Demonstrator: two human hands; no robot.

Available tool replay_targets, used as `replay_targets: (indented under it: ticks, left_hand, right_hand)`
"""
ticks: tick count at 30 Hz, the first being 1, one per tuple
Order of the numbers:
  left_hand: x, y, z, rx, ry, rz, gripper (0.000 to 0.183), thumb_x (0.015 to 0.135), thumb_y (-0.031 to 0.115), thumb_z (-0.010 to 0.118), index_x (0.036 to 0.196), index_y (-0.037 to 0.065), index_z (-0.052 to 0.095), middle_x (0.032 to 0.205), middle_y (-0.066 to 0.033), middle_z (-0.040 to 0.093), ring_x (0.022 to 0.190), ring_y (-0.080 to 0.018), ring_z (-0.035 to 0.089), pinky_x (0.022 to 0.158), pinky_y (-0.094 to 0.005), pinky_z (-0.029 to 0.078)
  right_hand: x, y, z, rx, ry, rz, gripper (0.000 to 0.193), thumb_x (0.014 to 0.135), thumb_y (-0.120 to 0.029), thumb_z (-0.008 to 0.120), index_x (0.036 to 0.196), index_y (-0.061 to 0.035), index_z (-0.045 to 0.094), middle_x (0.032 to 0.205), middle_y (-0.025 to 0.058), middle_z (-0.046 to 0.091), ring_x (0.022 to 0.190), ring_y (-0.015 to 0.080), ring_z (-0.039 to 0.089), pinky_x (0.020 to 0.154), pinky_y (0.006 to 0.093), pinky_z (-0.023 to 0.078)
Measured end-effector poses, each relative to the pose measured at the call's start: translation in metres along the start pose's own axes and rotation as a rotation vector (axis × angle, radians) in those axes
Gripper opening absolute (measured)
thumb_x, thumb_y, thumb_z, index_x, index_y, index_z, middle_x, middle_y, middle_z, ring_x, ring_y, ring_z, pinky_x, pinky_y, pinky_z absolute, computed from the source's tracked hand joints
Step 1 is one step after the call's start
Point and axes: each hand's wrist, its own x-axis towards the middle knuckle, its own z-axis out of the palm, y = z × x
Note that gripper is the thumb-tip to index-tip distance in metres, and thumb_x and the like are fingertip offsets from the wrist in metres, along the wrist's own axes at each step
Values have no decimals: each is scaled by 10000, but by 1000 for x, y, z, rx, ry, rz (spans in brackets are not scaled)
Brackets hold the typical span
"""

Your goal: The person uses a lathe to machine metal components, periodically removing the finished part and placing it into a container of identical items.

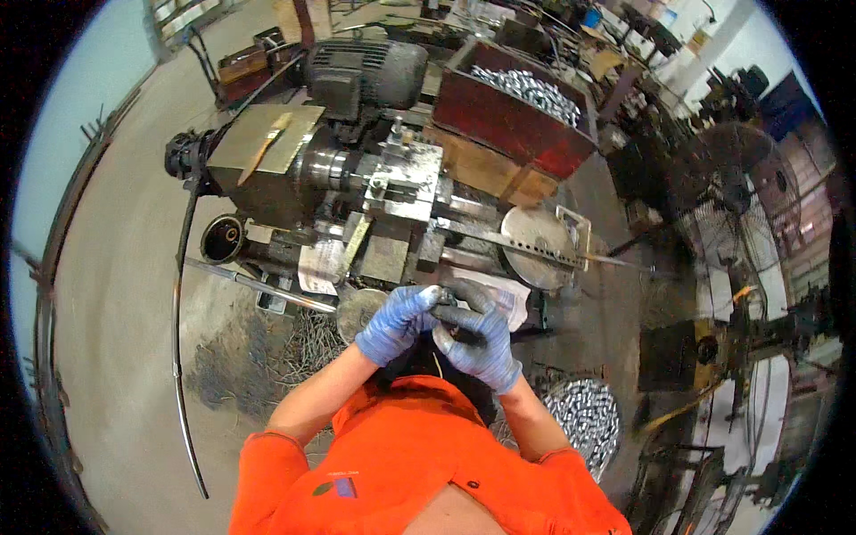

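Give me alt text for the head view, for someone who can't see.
The blue-gloved left hand and right hand meet before a metal machine; whether they hold something is unclear. A brush lies on its top; a red bin of shiny metal parts stands beyond.

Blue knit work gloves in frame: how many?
2: one blue knit work glove on the left hand, the other on the right hand, beside it. More could be hidden in the background clutter.
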Motion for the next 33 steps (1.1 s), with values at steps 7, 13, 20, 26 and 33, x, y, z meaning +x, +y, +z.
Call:
replay_targets:
  ticks: [7,13,20,26,33]
  left_hand:
    - [1,47,-12,841,122,104,357,832,349,617,754,4,660,564,-17,567,533,-57,487,500,-246,406]
    - [-4,73,-34,958,196,225,420,820,397,613,697,-2,655,506,-31,531,491,-97,470,496,-307,402]
    - [-15,113,-54,1022,180,164,430,836,409,581,885,-12,649,672,-63,619,626,-114,557,601,-301,455]
    - [-83,182,-95,1451,326,190,469,833,412,519,1064,13,609,915,-180,641,846,-261,625,757,-365,473]
    - [-241,215,-156,1834,1227,-125,369,801,376,566,996,70,635,905,-156,648,867,-300,620,763,-387,471]
  right_hand:
    - [44,-13,-3,-220,-210,-229,203,674,-270,713,691,-84,633,867,146,585,834,324,550,753,409,438]
    - [82,-16,12,-233,-395,-363,198,687,-270,699,669,-88,623,829,143,586,800,315,554,697,408,454]
    - [125,-13,39,-262,-585,-325,179,670,-264,714,676,-102,637,888,112,612,870,301,562,757,378,470]
    - [186,17,73,-601,-627,-312,496,781,-513,517,793,-45,678,861,139,609,874,311,556,801,383,441]
    - [238,60,124,-718,-698,-36,551,732,-548,565,740,-4,655,740,213,606,705,344,605,715,403,475]
